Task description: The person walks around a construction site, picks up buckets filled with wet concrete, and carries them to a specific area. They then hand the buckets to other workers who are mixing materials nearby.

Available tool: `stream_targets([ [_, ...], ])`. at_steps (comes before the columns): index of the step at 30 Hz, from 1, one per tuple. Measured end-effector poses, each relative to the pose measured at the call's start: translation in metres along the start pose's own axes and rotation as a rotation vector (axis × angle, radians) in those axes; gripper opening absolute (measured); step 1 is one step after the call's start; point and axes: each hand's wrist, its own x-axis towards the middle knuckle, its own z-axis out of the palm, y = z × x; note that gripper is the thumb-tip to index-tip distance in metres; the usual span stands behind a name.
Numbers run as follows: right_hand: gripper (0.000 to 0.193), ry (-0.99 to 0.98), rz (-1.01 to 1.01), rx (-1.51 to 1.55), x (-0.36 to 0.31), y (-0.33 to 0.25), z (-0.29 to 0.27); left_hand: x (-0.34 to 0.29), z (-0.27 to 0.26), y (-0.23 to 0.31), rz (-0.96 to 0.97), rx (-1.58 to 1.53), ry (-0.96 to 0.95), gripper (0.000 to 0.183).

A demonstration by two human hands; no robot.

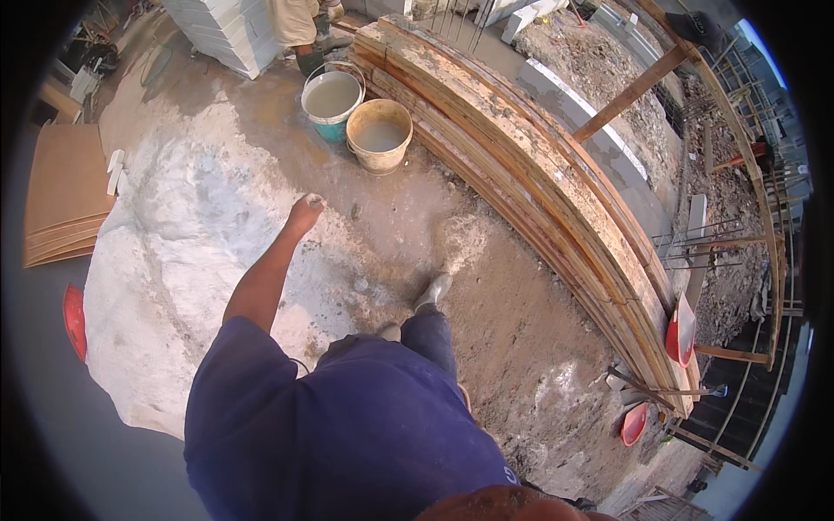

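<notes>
My left arm reaches forward over the ground, and my left hand is closed with its fingers curled. A pale patch shows at the fingertips; whether it is dust or something held is too small to tell. Ahead of that hand, and apart from it, stands a cream bucket with cloudy liquid inside. Touching or close beside it is a white-and-green bucket with a raised wire handle and greyish water. My right hand is out of sight. One of my pale boots is planted on the dirt.
A long stack of wooden boards runs along the right. A red-and-white scoop-like piece rests at its near end, another red piece below. Brown sheets and a pale tarp lie left. Another person stands beside white blocks.
</notes>
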Motion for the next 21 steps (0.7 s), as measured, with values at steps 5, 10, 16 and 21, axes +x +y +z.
stream_targets([
  [5,0.046,-0.073,-0.197,-0.27,0.018,-0.118,0.111,0.054,-0.022,0.025,-0.011,-0.025,0.167,0.038],
  [10,0.044,-0.126,-0.429,-0.64,0.015,-0.234,0.229,0.024,-0.082,-0.06,-0.215,0.016,0.348,0.038],
  [16,0.039,-0.237,-1.065,-1.108,0.13,-0.355,0.383,-0.072,-0.118,-0.203,-0.602,0.358,0.161,0.041],
  [21,0.027,-0.546,-0.551,-0.648,-0.031,-0.499,0.554,-0.184,-0.015,-0.199,-0.491,1.04,-0.025,0.013],
])
